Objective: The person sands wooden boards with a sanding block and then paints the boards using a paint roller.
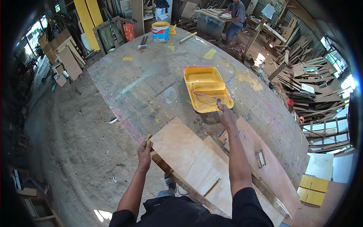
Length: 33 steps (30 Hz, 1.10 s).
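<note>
My right hand (227,116) is closed on the handle of a paint roller (218,103). The roller's head rests in the yellow paint of a tray (190,94) on the work table. My left hand (144,152) grips the left corner of a pale plywood panel (189,151), with its fingers at the edge. The panel lies at an angle in front of my body and has a slot near its lower end. Beside it, under my right forearm, is another wooden panel (261,143) with a rectangular cutout.
The paint-stained table (132,87) bears a paint bucket (160,33), a stick (188,37) and a dark tool (142,42) at its far side. Another person (236,17) stands at a far bench. Wood scraps are piled at right; yellow painted pieces (313,190) lie lower right.
</note>
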Available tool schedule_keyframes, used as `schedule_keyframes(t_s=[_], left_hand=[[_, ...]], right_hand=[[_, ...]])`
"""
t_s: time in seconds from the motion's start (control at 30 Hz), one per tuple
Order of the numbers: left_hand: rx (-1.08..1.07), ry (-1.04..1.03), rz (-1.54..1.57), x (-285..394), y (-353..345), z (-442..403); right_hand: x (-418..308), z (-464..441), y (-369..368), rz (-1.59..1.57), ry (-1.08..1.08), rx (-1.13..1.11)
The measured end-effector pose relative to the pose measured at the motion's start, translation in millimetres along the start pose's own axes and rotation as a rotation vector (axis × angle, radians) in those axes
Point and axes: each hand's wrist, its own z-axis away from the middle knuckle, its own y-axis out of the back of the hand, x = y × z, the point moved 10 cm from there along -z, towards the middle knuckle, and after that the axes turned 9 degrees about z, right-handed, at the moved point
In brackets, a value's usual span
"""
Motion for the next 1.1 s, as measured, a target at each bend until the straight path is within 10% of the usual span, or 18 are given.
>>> schedule_keyframes(t_s=[1.1], left_hand=[[-0.018, -0.043, -0.041, -11.1, 10.4, -8.0]], right_hand=[[12.4, 65.4, -7.8, 0.026, -0.03, -0.03]])
